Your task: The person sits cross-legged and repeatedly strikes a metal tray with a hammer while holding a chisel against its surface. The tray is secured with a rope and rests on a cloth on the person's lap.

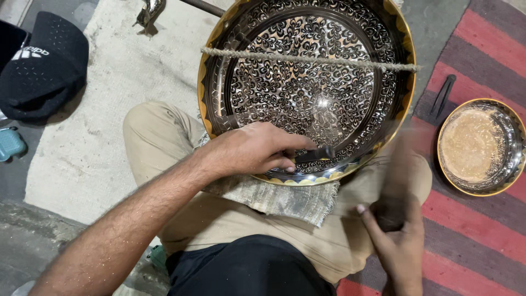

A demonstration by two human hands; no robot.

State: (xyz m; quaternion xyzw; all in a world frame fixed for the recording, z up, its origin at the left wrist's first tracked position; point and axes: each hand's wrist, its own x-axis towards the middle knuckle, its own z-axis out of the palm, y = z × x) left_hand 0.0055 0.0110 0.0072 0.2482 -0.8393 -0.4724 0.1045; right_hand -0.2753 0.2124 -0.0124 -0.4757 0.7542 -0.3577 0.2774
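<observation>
The engraved brass bowl [307,82] leans on the person's lap over a scrap of burlap cloth [279,200], a rope [307,59] stretched across its mouth. Nearly the whole inner surface already carries the dark leaf pattern; from where I stand, only the band near the lower rim looks to be in hand, so the work seems well along. The left hand [255,149] has its fingers [285,147] curled tight around a dark chisel [316,155] set against that rim. The right hand [397,241] is blurred, closed around something dark, likely a hammer [400,181]. A smaller bowl [479,147] sits on the striped rug [471,235].
</observation>
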